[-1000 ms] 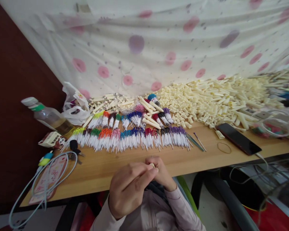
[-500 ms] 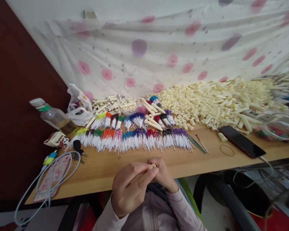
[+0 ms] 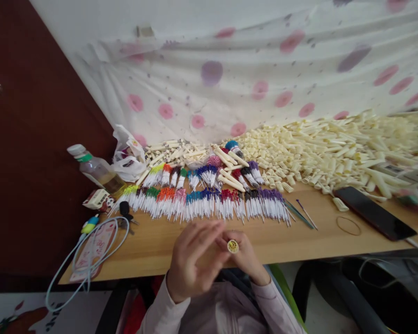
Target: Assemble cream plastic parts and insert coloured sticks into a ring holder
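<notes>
My right hand is closed around a cream plastic pen part. Its round end faces up and shows a ring of small holes with a mark in the middle; the rest is hidden in the fist. Just left of it, my left hand is slightly blurred, its fingers stretched and apart from the thumb, with nothing visible between them. Beyond both hands lies a long row of pen refills, white with coloured ends sorted by colour. Tied refill bundles and several cream pen barrels lie behind that row.
A large heap of cream pen parts covers the back right. Tweezers, a single refill, a rubber band and a phone lie at right. At left are a bottle, keys and a coiled cable.
My left fingers have come off the pen part and spread, so its round end now shows in my right hand. The whole view has shifted, with the table appearing further right.
</notes>
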{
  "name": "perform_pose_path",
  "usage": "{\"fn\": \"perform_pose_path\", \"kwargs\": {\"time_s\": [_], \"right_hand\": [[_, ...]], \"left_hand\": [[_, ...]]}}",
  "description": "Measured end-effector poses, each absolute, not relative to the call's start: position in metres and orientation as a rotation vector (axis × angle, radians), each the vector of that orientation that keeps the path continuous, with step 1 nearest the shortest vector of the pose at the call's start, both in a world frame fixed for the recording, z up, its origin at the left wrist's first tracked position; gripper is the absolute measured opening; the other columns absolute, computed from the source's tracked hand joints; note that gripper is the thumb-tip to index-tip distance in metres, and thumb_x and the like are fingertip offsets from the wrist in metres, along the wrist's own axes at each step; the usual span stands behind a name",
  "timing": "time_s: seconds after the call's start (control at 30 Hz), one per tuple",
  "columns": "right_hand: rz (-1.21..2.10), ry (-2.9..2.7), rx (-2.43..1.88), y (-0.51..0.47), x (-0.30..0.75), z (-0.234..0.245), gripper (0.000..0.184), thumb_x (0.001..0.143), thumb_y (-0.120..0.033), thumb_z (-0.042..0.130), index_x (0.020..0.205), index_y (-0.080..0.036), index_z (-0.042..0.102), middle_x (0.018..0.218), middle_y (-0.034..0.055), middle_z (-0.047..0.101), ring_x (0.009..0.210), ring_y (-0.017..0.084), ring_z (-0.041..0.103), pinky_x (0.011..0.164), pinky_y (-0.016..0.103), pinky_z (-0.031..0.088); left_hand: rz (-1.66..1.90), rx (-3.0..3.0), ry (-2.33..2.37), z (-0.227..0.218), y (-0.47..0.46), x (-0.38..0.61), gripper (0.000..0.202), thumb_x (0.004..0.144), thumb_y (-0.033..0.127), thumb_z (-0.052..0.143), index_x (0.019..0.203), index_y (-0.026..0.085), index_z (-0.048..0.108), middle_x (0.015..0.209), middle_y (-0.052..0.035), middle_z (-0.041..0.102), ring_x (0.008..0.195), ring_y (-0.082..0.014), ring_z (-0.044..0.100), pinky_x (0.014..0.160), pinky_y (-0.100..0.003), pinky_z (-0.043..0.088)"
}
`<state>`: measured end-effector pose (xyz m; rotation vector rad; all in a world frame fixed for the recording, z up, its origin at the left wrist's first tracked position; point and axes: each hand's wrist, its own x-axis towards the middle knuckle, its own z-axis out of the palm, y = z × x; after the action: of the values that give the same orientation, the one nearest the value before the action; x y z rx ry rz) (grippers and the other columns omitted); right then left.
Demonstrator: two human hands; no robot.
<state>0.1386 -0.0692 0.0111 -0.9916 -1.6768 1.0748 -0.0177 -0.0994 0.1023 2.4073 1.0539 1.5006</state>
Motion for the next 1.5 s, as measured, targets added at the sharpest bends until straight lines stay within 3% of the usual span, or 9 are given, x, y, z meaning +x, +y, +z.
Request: {"fn": "perform_pose_path", "kwargs": {"time_s": [0.13, 0.2, 0.37, 0.7, 0.9, 1.03, 1.23, 1.4, 1.5], "right_hand": [[1.082, -1.686, -0.997, -0.066, 0.137, 0.008, 0.045, 0.086, -0.035, 0.056, 0.053, -0.02, 0.03, 0.051, -0.006, 0.028, 0.05, 0.008, 0.029, 0.048, 0.023, 0.023], [1.082, -1.684, -0.995, -0.065, 0.137, 0.007, 0.046, 0.087, -0.036, 0.055, 0.053, -0.02, 0.029, 0.052, -0.0061, 0.026, 0.05, 0.008, 0.028, 0.048, 0.023, 0.022], [1.061, -1.716, -1.027, -0.064, 0.136, 0.004, 0.048, 0.089, -0.041, 0.052, 0.054, -0.021, 0.025, 0.053, -0.0063, 0.024, 0.05, 0.008, 0.025, 0.049, 0.024, 0.021], [1.055, -1.747, -1.039, -0.063, 0.137, -0.001, 0.047, 0.09, -0.041, 0.051, 0.055, -0.021, 0.025, 0.053, -0.0058, 0.027, 0.051, 0.009, 0.028, 0.05, 0.024, 0.022], [1.065, -1.749, -1.051, -0.064, 0.136, 0.0, 0.049, 0.089, -0.042, 0.053, 0.055, -0.021, 0.025, 0.052, -0.0059, 0.028, 0.051, 0.009, 0.027, 0.05, 0.024, 0.021], [1.06, -1.746, -1.058, -0.065, 0.136, 0.002, 0.05, 0.089, -0.044, 0.054, 0.054, -0.021, 0.025, 0.052, -0.0059, 0.029, 0.051, 0.009, 0.027, 0.05, 0.024, 0.022], [1.063, -1.741, -1.054, -0.065, 0.136, 0.004, 0.05, 0.088, -0.044, 0.055, 0.054, -0.02, 0.026, 0.052, -0.0057, 0.03, 0.051, 0.009, 0.029, 0.051, 0.023, 0.023], [1.088, -1.739, -1.046, -0.064, 0.136, 0.002, 0.05, 0.088, -0.043, 0.055, 0.054, -0.021, 0.027, 0.052, -0.0059, 0.029, 0.05, 0.009, 0.028, 0.049, 0.024, 0.022], [1.067, -1.739, -1.043, -0.065, 0.137, 0.003, 0.049, 0.088, -0.041, 0.055, 0.054, -0.02, 0.027, 0.052, -0.0059, 0.03, 0.051, 0.009, 0.028, 0.05, 0.024, 0.023]], "left_hand": [[1.403, 2.186, 1.896, 0.096, -0.056, -0.081, 0.017, 0.088, 0.026, 0.057, 0.092, 0.019, 0.072, 0.092, -0.006, 0.073, 0.082, -0.018, 0.066, 0.08, -0.029, 0.051], [0.951, 1.873, 2.501, 0.09, -0.026, -0.122, 0.021, 0.088, 0.029, 0.055, 0.095, 0.02, 0.072, 0.096, -0.0049, 0.074, 0.081, -0.0189, 0.067, 0.078, -0.029, 0.051], [0.648, 1.524, 2.857, 0.079, 0.025, -0.197, 0.026, 0.082, 0.02, 0.054, 0.095, 0.012, 0.075, 0.095, -0.0178, 0.074, 0.092, -0.0335, 0.068, 0.076, -0.039, 0.051], [0.302, 1.367, 2.849, 0.064, 0.05, -0.222, 0.022, 0.072, 0.028, 0.063, 0.088, 0.021, 0.077, 0.1, -0.0136, 0.074, 0.097, -0.0322, 0.068, 0.076, -0.037, 0.053], [0.251, 1.342, 2.805, 0.064, 0.052, -0.221, 0.022, 0.078, 0.032, 0.064, 0.092, 0.018, 0.075, 0.107, -0.0145, 0.071, 0.104, -0.0325, 0.064, 0.082, -0.039, 0.052], [0.242, 1.33, 2.739, 0.067, 0.051, -0.224, 0.026, 0.088, 0.035, 0.062, 0.105, 0.015, 0.065, 0.111, -0.0092, 0.066, 0.103, -0.0241, 0.063, 0.088, -0.043, 0.051], [0.402, 1.315, 2.663, 0.068, 0.051, -0.231, 0.028, 0.09, 0.033, 0.059, 0.112, 0.015, 0.06, 0.114, -0.0079, 0.063, 0.1, -0.0215, 0.062, 0.085, -0.042, 0.053], [0.741, 1.281, 2.634, 0.075, 0.049, -0.233, 0.009, 0.077, 0.023, 0.07, 0.081, 0.016, 0.067, 0.087, -0.0091, 0.072, 0.099, -0.0299, 0.066, 0.088, -0.042, 0.051], [1.015, 1.325, 2.515, 0.085, 0.046, -0.228, 0.02, 0.075, 0.022, 0.067, 0.093, 0.013, 0.067, 0.082, -0.0097, 0.073, 0.091, -0.0295, 0.069, 0.081, -0.038, 0.054]]}}
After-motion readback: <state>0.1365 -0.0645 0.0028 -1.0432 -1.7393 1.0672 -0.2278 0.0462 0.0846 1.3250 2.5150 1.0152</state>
